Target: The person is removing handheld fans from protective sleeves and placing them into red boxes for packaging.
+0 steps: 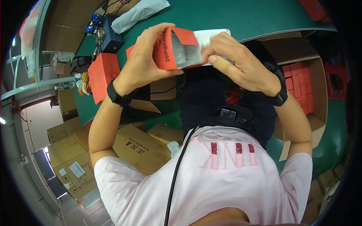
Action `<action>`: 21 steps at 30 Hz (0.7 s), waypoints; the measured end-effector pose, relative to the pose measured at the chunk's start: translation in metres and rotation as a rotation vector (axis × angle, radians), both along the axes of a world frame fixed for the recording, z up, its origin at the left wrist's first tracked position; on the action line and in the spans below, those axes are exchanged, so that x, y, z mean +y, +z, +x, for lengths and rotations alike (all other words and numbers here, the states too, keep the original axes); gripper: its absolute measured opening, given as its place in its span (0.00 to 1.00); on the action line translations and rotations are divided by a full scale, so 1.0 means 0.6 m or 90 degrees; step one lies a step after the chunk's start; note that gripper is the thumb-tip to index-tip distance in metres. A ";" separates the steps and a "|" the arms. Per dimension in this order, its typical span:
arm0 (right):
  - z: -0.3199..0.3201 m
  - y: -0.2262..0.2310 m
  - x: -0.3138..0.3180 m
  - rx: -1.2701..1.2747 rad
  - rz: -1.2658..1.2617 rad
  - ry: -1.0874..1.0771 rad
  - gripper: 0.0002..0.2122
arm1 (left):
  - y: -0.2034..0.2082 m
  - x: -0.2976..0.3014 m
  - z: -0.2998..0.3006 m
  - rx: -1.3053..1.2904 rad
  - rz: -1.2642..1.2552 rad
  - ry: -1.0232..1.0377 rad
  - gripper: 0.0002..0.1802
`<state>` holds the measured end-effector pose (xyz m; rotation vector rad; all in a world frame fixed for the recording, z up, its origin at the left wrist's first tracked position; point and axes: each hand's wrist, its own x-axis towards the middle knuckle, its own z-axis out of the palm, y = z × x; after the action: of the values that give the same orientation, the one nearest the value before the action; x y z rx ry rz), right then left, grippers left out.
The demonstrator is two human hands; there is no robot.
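My left hand (138, 62) is wrapped round a small orange-red cardboard box (164, 51), held up over the near edge of the green table. The box lies on its side, with its open end toward my right hand (243, 64). A clear, whitish plastic piece (188, 54) shows in that opening. Beyond it a white panel (203, 35) sticks out, partly behind my right fingers. Those fingers are curled together at the opening, and what they pinch is hidden. A pale wrap (222, 65) covers part of the right thumb.
The green table (211, 17) carries a plastic bag (139, 15), a dark blue device (111, 37) and more red boxes (103, 75) at left. An open carton (320, 83) filled with small red boxes stands at right. Large brown cartons (137, 148) sit at lower left.
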<state>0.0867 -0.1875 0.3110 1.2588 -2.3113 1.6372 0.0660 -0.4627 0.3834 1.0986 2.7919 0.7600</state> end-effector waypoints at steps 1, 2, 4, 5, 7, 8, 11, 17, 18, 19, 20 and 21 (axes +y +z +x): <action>0.009 -0.012 -0.001 -0.050 -0.009 -0.002 0.14 | 0.002 -0.003 -0.003 -0.021 -0.006 0.025 0.55; 0.008 -0.019 -0.007 -0.050 -0.008 -0.001 0.14 | 0.002 -0.004 -0.005 -0.042 -0.012 0.050 0.55; 0.002 -0.021 -0.021 -0.106 -0.004 0.002 0.18 | -0.001 0.000 -0.007 -0.049 -0.030 0.038 0.55; 0.002 -0.017 -0.026 -0.107 -0.003 0.001 0.18 | -0.002 0.004 -0.005 -0.063 -0.011 0.039 0.55; -0.003 -0.009 -0.032 -0.042 0.039 -0.049 0.21 | -0.003 0.006 -0.008 -0.076 0.011 0.042 0.55; -0.004 -0.002 -0.027 -0.042 0.040 -0.048 0.21 | -0.001 0.006 -0.010 -0.074 0.005 0.045 0.54; -0.013 0.011 -0.022 -0.142 0.089 -0.056 0.21 | 0.002 0.010 -0.003 -0.082 -0.018 0.034 0.54; -0.075 -0.005 -0.044 -0.134 0.131 -0.074 0.12 | 0.004 0.027 -0.017 -0.012 -0.062 -0.003 0.56; -0.087 -0.021 -0.047 -0.031 0.089 -0.084 0.09 | -0.001 0.021 -0.029 0.002 -0.062 -0.026 0.55; -0.098 -0.027 -0.046 0.073 0.045 -0.088 0.07 | -0.005 0.014 -0.037 0.016 -0.063 -0.044 0.54; -0.110 -0.027 -0.038 0.091 0.049 -0.120 0.05 | -0.005 0.002 -0.045 0.013 -0.078 -0.026 0.54; -0.122 -0.028 -0.024 0.109 0.054 -0.154 0.03 | -0.009 -0.014 -0.055 0.009 -0.090 -0.009 0.54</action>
<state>0.0134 -0.2021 0.2941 1.0373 -2.3417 1.3162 0.0330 -0.4712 0.3782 1.1021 2.7948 0.5454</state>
